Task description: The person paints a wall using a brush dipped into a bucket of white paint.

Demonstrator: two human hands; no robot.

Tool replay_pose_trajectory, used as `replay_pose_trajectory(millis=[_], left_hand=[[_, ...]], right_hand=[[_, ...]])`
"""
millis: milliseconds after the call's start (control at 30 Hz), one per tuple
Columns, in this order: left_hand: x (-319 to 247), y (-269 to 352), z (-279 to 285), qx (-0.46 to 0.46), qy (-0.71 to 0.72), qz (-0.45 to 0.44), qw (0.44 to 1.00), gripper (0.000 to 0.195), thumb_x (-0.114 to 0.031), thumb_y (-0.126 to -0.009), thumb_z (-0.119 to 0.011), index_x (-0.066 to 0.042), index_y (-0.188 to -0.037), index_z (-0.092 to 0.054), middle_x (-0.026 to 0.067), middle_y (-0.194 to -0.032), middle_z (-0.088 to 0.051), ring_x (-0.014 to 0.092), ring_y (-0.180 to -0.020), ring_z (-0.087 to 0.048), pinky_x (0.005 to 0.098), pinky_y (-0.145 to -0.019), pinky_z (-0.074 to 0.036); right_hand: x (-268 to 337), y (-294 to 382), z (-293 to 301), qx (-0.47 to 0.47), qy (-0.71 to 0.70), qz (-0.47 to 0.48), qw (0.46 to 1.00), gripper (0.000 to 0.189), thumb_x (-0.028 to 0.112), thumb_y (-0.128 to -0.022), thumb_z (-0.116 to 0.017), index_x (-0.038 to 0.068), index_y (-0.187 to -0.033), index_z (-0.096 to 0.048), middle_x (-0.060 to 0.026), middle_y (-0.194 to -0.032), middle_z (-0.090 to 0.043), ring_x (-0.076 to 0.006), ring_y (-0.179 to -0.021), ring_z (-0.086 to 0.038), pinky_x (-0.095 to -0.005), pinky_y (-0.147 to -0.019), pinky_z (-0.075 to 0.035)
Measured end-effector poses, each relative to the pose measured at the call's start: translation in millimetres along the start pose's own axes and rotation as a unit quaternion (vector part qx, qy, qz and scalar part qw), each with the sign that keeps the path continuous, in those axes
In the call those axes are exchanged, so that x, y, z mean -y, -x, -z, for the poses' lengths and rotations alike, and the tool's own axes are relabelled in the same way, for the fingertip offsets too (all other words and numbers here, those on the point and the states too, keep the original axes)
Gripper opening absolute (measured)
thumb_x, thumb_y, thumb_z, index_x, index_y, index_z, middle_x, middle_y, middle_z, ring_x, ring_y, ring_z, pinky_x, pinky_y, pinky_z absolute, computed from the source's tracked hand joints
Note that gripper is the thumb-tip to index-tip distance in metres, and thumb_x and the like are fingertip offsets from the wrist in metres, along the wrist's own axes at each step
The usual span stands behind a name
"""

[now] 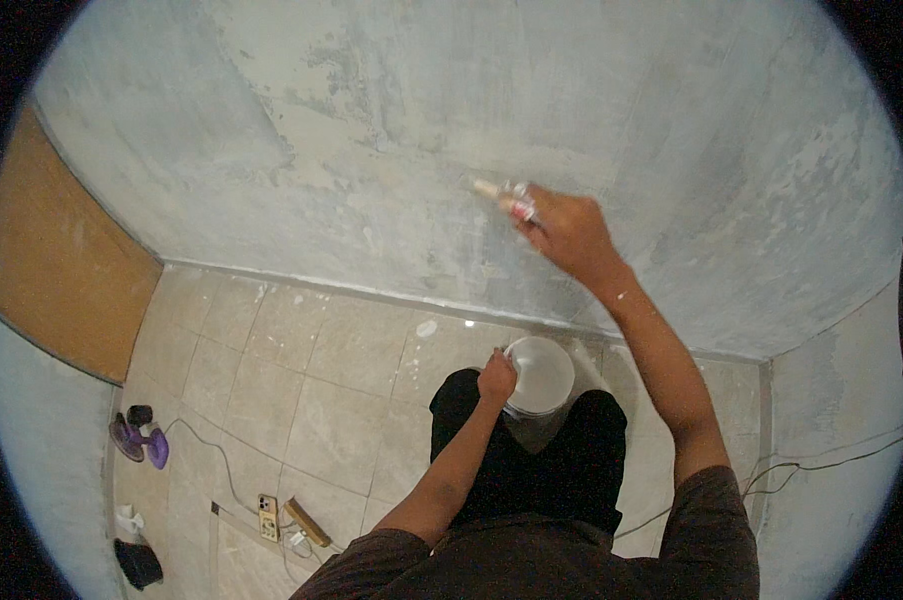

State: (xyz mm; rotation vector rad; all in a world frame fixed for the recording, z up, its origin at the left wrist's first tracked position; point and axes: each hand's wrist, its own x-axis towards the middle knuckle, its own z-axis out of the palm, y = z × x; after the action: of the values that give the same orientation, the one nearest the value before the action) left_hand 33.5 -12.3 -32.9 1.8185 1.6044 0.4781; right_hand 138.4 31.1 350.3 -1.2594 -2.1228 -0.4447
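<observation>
My right hand (571, 229) grips a small blurred tool that looks like a paintbrush (486, 187), its pale end pointing left at the wall. Whether that end touches the wall (421, 112) cannot be made out. The wall is patchy, with grey-blue and cream smears. Between my knees sits a white plastic bucket (543, 375), whose inside looks whitish. My left hand (498, 375) is closed on the left side of its rim.
Pale floor tiles (339, 390) carry white splashes near the wall's foot. A brown wooden door (68, 255) stands left. Lower left are a purple fan (143, 442), a phone (268, 517), a power strip (307, 523) and a black container (138, 564). Cables (811, 465) run at right.
</observation>
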Motion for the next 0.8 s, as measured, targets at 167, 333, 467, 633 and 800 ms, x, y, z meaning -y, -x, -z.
replay_pose_trajectory(millis=[167,333,467,633,800], left_hand=[[-6.0,1.2,-3.0,0.014,-0.018,0.013,1.000,0.046,-0.033,-0.097,-0.038,0.001,-0.128,-0.045,0.0239,-0.109,-0.062,0.040,-0.095,-0.063,0.0478,-0.081,-0.052],[2.3,-2.3,-8.5,-0.008,-0.018,-0.012,1.000,0.047,-0.033,-0.097,-0.038,0.001,-0.129,-0.043,0.0235,-0.109,-0.062,0.040,-0.095,-0.063,0.0477,-0.080,-0.052],[-13.9,2.5,5.2,0.034,-0.016,0.024,0.999,0.046,-0.032,-0.097,-0.039,0.001,-0.128,-0.044,0.0226,-0.112,-0.061,0.040,-0.097,-0.062,0.0478,-0.080,-0.052],[4.5,-2.5,-7.7,-0.011,-0.008,0.007,1.000,0.045,-0.032,-0.097,-0.039,0.001,-0.127,-0.045,0.0224,-0.112,-0.060,0.040,-0.097,-0.062,0.0481,-0.080,-0.052],[0.1,-1.6,-7.0,-0.016,-0.009,-0.007,1.000,0.045,-0.032,-0.096,-0.040,0.002,-0.126,-0.046,0.0235,-0.110,-0.061,0.040,-0.096,-0.063,0.0477,-0.080,-0.052]], right_hand=[[-13.6,66.7,-103.5,0.133,-0.049,-0.054,0.988,0.032,0.037,-0.094,-0.048,0.007,-0.098,-0.060,-0.0144,-0.087,-0.068,-0.0342,-0.071,-0.066,-0.0449,-0.060,-0.053],[-18.6,97.0,-157.1,0.147,-0.071,-0.105,0.981,0.032,0.036,-0.095,-0.046,0.009,-0.101,-0.061,-0.0134,-0.091,-0.069,-0.0343,-0.075,-0.067,-0.0471,-0.066,-0.053],[-37.6,79.4,-136.9,0.174,-0.022,-0.112,0.978,0.032,0.036,-0.094,-0.048,0.008,-0.100,-0.062,-0.0131,-0.090,-0.068,-0.0332,-0.076,-0.067,-0.0456,-0.064,-0.053],[-23.8,19.5,-54.4,0.066,-0.012,-0.082,0.994,0.030,0.031,-0.090,-0.058,0.004,-0.102,-0.064,-0.0140,-0.085,-0.068,-0.0320,-0.070,-0.065,-0.0410,-0.061,-0.051],[-11.8,-13.9,9.9,-0.111,-0.001,-0.024,0.994,0.028,0.024,-0.082,-0.069,0.003,-0.101,-0.066,-0.0138,-0.082,-0.068,-0.0279,-0.066,-0.065,-0.0371,-0.059,-0.051]])
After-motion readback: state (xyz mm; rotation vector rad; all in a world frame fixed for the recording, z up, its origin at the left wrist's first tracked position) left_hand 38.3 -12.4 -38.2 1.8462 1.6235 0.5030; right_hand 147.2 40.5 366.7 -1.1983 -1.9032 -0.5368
